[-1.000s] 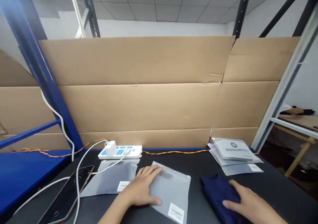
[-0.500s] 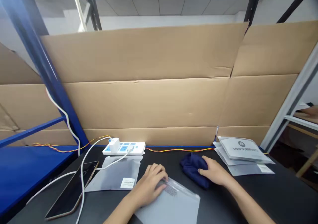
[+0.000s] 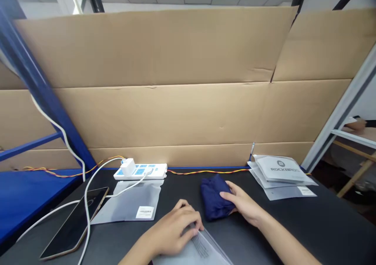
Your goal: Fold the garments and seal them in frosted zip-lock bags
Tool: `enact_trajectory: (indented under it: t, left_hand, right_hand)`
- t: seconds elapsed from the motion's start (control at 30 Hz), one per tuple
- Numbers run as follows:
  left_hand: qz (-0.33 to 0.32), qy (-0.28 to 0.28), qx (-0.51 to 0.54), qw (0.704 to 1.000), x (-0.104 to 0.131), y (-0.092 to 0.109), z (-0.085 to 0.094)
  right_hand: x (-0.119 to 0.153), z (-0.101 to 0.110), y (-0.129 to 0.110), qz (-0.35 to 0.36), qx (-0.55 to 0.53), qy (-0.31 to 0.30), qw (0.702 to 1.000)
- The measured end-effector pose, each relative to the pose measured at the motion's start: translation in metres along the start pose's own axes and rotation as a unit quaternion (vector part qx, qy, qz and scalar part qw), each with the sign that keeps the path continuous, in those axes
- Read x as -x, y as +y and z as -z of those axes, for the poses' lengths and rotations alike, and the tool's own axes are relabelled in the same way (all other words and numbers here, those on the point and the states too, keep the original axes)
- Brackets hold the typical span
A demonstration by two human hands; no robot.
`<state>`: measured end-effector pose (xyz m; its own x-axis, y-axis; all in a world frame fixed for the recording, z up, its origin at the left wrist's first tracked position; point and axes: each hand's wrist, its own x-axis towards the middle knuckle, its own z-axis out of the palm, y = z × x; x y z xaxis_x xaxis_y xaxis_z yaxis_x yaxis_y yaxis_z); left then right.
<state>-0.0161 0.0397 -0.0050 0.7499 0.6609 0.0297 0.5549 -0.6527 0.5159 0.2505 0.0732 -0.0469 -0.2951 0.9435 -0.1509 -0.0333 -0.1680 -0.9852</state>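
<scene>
As left hand [image 3: 176, 229] holds one bag [image 3: 202, 255], right [image 3: 245, 206]: one cloth [image 3: 214, 200].

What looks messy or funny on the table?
The bags piled on the right look crooked: their edges poke out unevenly instead of lining up. A white cable also loops across the phone, which looks untidy. Nothing looks spilled.

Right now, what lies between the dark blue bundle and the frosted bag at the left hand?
Just black tabletop separates the blue bundle from the bag, in the head view.
</scene>
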Motion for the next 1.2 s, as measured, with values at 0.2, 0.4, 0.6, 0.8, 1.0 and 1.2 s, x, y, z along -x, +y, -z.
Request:
enact_trajectory:
  t: [0.2, 0.4, 0.6, 0.8, 1.0, 1.2]
  left_hand:
    - [0.019, 0.061, -0.016, 0.998, -0.003, -0.010, -0.003]
    - [0.005, 0.094, 0.032, 0.995, -0.004, -0.017, -0.002]
    - [0.004, 0.092, 0.026, 0.995, -0.005, -0.015, -0.011]
    - [0.009, 0.126, -0.018, 0.992, -0.006, -0.019, -0.010]
    - [-0.043, 0.146, -0.095, 0.984, -0.006, -0.012, -0.010]
    - [-0.085, 0.117, -0.107, 0.984, -0.006, 0.000, -0.011]
  right_hand:
    - [0.009, -0.016, 0.001, 0.060, -0.006, -0.085, 0.995]
    - [0.010, -0.001, -0.008, 0.065, 0.062, -0.122, 0.988]
    - [0.010, -0.017, -0.003, 0.083, 0.029, -0.125, 0.988]
    - [0.014, -0.004, -0.009, 0.011, 0.039, -0.219, 0.975]
    - [0.017, -0.024, -0.003, -0.021, -0.034, -0.186, 0.982]
    - [0.024, -0.016, -0.012, -0.081, -0.005, -0.283, 0.956]
